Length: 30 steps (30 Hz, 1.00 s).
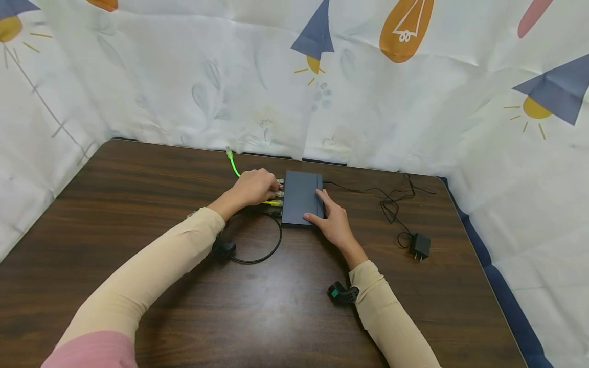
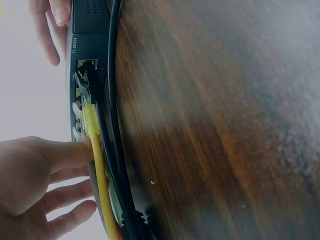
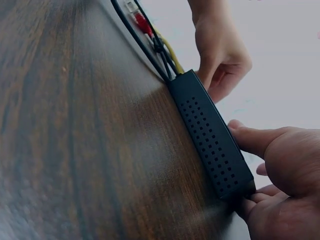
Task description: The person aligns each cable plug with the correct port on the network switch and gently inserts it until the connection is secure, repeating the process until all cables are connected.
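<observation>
A dark grey network switch (image 1: 301, 198) lies on the table, with cables at its left side. My right hand (image 1: 335, 222) holds its right end, thumb on top and fingers along the edge. At the port side, my left hand (image 1: 253, 186) pinches a network cable at its plug, beside the yellow cable (image 2: 101, 172); the fingertips are partly hidden. Both the yellow cable and a black cable (image 2: 97, 90) run into ports in the left wrist view. A green cable (image 1: 232, 161) extends behind my left hand. One red-booted plug (image 3: 142, 22) lies loose in the right wrist view.
A black power adapter (image 1: 420, 246) lies prongs forward on the right, its thin tangled cord (image 1: 388, 199) leading to the switch. The black cable's loop (image 1: 259, 261) curves in front of the left hand. A printed white curtain (image 1: 257, 76) hangs behind the brown table (image 1: 271, 317).
</observation>
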Each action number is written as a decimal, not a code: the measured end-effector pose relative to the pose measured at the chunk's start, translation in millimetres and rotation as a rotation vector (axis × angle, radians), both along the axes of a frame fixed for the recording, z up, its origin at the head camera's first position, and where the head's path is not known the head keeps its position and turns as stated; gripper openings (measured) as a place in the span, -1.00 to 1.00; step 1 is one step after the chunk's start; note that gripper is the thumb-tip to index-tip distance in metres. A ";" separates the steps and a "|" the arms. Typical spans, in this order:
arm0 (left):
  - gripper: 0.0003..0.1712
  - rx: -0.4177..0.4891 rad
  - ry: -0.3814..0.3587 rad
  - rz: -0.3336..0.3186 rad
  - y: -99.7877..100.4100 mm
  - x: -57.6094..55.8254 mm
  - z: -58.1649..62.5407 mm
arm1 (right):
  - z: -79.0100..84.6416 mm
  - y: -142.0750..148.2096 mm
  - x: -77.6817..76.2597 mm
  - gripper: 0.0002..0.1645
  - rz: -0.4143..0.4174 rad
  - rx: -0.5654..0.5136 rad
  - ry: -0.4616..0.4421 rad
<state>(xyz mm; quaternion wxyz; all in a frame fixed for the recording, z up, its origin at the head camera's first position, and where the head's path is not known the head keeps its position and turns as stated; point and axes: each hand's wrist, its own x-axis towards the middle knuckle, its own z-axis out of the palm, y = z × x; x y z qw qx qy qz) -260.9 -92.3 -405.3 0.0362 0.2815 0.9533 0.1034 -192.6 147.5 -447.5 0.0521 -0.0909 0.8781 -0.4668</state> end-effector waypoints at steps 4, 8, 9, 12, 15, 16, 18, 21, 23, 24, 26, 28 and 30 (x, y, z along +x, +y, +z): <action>-0.90 0.005 0.010 -0.026 0.2 -1.1 1.4 | 0.8 0.4 0.3 -0.05 -0.002 0.019 -0.005; -0.74 0.008 0.005 -0.061 1.6 -2.3 3.4 | 1.8 1.7 0.1 -0.06 -0.002 0.034 -0.002; -0.66 0.009 0.001 -0.072 2.0 -2.7 3.5 | 2.1 2.0 0.1 -0.07 -0.003 0.034 -0.001; -0.47 0.016 -0.013 -0.102 2.6 -3.6 3.3 | 2.1 2.6 0.0 -0.08 0.004 0.032 0.004; -0.40 0.029 -0.023 -0.125 1.7 -4.1 2.2 | 1.7 2.6 0.0 -0.10 0.013 0.034 0.008; -0.40 0.033 -0.024 -0.129 1.3 -4.3 1.6 | 1.5 2.5 -0.2 -0.10 0.019 0.040 0.011; -0.40 0.038 -0.021 -0.137 0.5 -4.9 0.4 | 1.4 2.5 -0.3 -0.11 0.027 0.051 0.018; -0.39 0.038 -0.011 -0.151 0.1 -6.4 -1.6 | 1.1 2.8 -1.1 -0.12 0.034 0.066 0.033; -0.39 0.040 -0.010 -0.161 0.6 -7.3 -2.2 | 0.7 3.3 -1.6 -0.13 0.033 0.076 0.038; -0.38 0.040 -0.013 -0.165 1.1 -7.8 -2.1 | 0.5 3.5 -1.9 -0.13 0.032 0.081 0.040; -0.39 0.030 -0.016 -0.170 2.4 -8.3 -1.3 | 0.0 4.0 -2.4 -0.14 0.032 0.086 0.039; -0.41 0.018 -0.020 -0.169 3.7 -8.5 -0.2 | -0.2 4.6 -2.7 -0.14 0.037 0.087 0.041; -0.43 0.009 -0.023 -0.163 5.1 -8.5 0.6 | -0.5 5.4 -3.3 -0.14 0.036 0.076 0.038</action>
